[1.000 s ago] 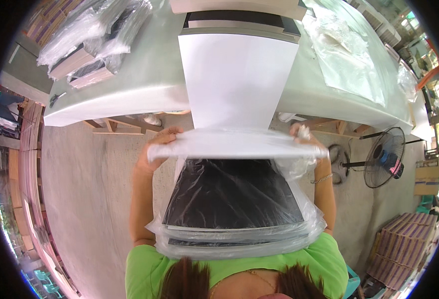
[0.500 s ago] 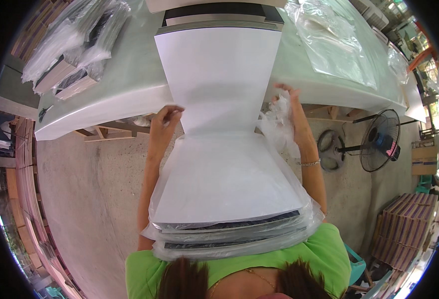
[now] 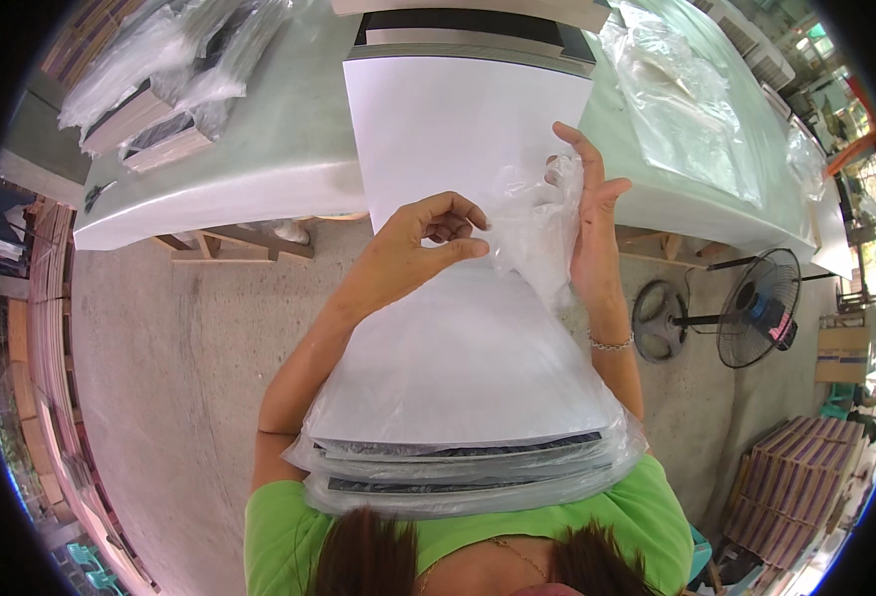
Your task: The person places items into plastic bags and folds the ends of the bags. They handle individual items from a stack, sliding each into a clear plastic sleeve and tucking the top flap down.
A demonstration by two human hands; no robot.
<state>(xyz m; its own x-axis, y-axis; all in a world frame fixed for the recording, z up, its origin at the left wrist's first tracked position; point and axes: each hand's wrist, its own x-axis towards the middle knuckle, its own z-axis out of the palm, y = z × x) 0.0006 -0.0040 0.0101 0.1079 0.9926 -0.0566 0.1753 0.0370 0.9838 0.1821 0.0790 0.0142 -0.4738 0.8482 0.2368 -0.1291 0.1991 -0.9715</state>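
Note:
A tall stack of white panels [image 3: 458, 109] with dark layers stands on the table edge. Nearer to me lies a plastic-wrapped pile of white panels [image 3: 468, 368], with dark edges showing at its near end. My right hand [image 3: 592, 214] is at the right side of the stack, some fingers raised, with a crumpled clear plastic sheet [image 3: 537, 219] caught in its curled fingers. From the left, my left hand [image 3: 423, 233] reaches over the panels. Its fingers are bent toward the thumb, tips at the plastic's left edge; whether they pinch it is hard to see.
Plastic-wrapped bundles [image 3: 159, 99] lie on the left of the pale green-covered table [image 3: 289, 129]. Flat clear plastic bags [image 3: 686, 109] lie on its right. A standing fan [image 3: 756, 308] and a striped stack of boards [image 3: 796, 487] are on the right floor.
My left hand has moved right, from the stack's left edge to the plastic. My right hand has shifted up and inward, bringing the crumpled plastic over the panels. The view has shifted slightly.

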